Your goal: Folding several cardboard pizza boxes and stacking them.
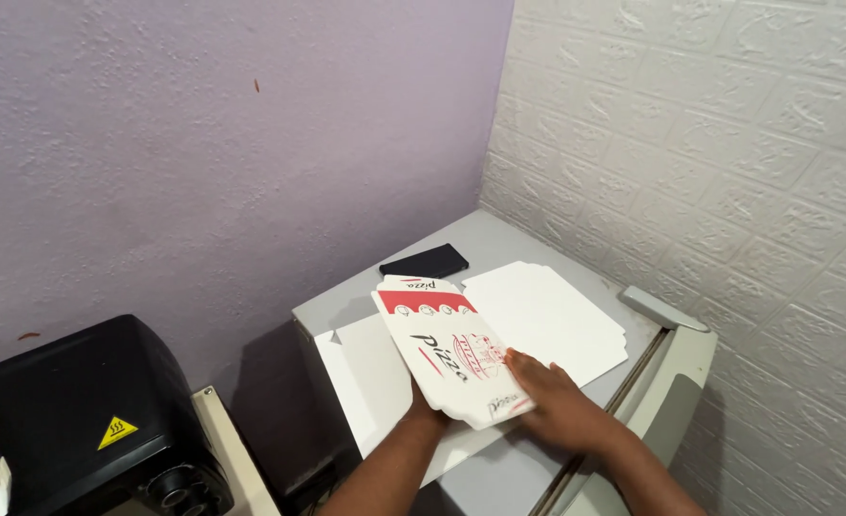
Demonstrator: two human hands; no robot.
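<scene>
The flat pizza box [447, 349], white with red print, lies tilted on a pile of plain white box sheets [547, 320] on the grey desk [499, 239]. The right hand [556, 397] rests open and flat on the near end of the pizza box. The left hand [426, 413] is under that same end, mostly hidden, so I cannot tell its grip. A dark flat thing [426, 261] lies behind the pizza box. A black machine [88, 411] sits far to its left.
</scene>
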